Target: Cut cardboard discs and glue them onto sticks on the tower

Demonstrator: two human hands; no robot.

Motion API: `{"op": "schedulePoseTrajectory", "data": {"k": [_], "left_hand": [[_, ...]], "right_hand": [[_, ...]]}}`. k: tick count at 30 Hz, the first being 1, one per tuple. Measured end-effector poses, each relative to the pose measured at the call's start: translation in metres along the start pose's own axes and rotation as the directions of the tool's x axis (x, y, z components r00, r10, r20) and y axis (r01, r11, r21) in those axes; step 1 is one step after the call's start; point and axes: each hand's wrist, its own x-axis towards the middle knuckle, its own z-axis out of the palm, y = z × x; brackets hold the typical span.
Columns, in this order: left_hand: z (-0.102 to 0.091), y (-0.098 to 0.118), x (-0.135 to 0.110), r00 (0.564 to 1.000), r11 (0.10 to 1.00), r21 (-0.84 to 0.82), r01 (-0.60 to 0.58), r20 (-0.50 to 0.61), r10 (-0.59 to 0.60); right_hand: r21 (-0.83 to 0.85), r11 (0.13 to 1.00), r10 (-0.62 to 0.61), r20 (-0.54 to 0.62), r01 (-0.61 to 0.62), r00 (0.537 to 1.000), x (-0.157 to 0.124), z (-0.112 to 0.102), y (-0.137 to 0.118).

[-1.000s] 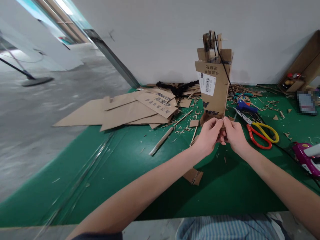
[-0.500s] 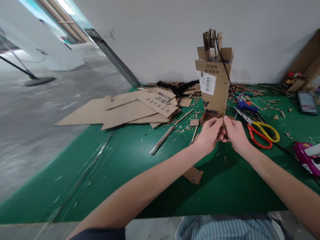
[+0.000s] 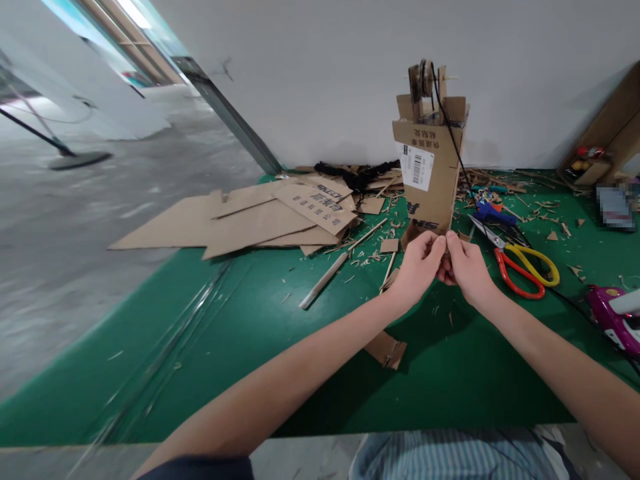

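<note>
A tall cardboard box [image 3: 437, 180] stands upright near the back of the table, with a white barcode label [image 3: 418, 167] on its front. On top, a wheel [image 3: 427, 79] sits on a thin stick between cardboard posts, and a black cord [image 3: 456, 143] runs down from it. My left hand [image 3: 423, 261] and my right hand [image 3: 466, 263] meet at the box's lower front. Thumbs and fingers are pinched together there, fingertips nearly touching. Whatever they grip is small and mostly hidden; it may be a cardboard edge.
Right of my hands lie scissors [image 3: 520, 263] with red and yellow handles, and a purple glue gun [image 3: 613, 320]. Flat cardboard sheets [image 3: 250, 223] are piled at left. A craft knife-like stick [image 3: 324, 280], scraps and a small cardboard piece [image 3: 387, 350] lie on the green table [image 3: 240, 360].
The box's top has shifted slightly right. Both hands stay pinched at its lower front, with only small finger movements.
</note>
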Motion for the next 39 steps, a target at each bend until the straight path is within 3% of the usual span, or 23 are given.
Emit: {"op": "schedulePoseTrajectory", "data": {"k": [3,9,14,19,27,33,39], "left_hand": [[-0.001,-0.002,0.002,0.999,0.998,-0.061,0.033,0.016,-0.032],[0.004,0.0,0.005,0.979,0.946,-0.252,0.203,0.059,-0.195],[0.008,0.008,0.002,0.959,0.919,-0.285,0.273,0.013,-0.282],[0.009,0.009,0.0,0.965,0.94,-0.243,0.24,-0.044,-0.258],[0.007,0.0,0.004,0.996,0.994,-0.09,0.058,-0.064,-0.064],[0.007,0.0,0.004,0.99,0.978,-0.166,0.127,-0.044,-0.136],[0.01,-0.001,0.001,0.992,0.98,-0.172,0.1,-0.064,-0.113]], "right_hand": [[0.003,1.0,-0.001,-0.001,0.001,1.0,0.001,0.0,0.001],[0.075,0.991,0.111,-0.032,-0.109,0.993,0.001,-0.002,-0.002],[0.156,0.964,0.227,-0.049,-0.217,0.973,-0.002,0.001,-0.008],[0.152,0.966,0.219,-0.063,-0.208,0.974,-0.003,0.004,-0.008],[-0.034,0.999,0.011,-0.02,-0.011,1.0,0.004,-0.002,0.003],[0.008,0.994,0.104,0.002,-0.104,0.995,0.004,-0.001,0.001],[0.011,0.989,0.145,-0.009,-0.145,0.989,0.001,0.0,-0.001]]}}
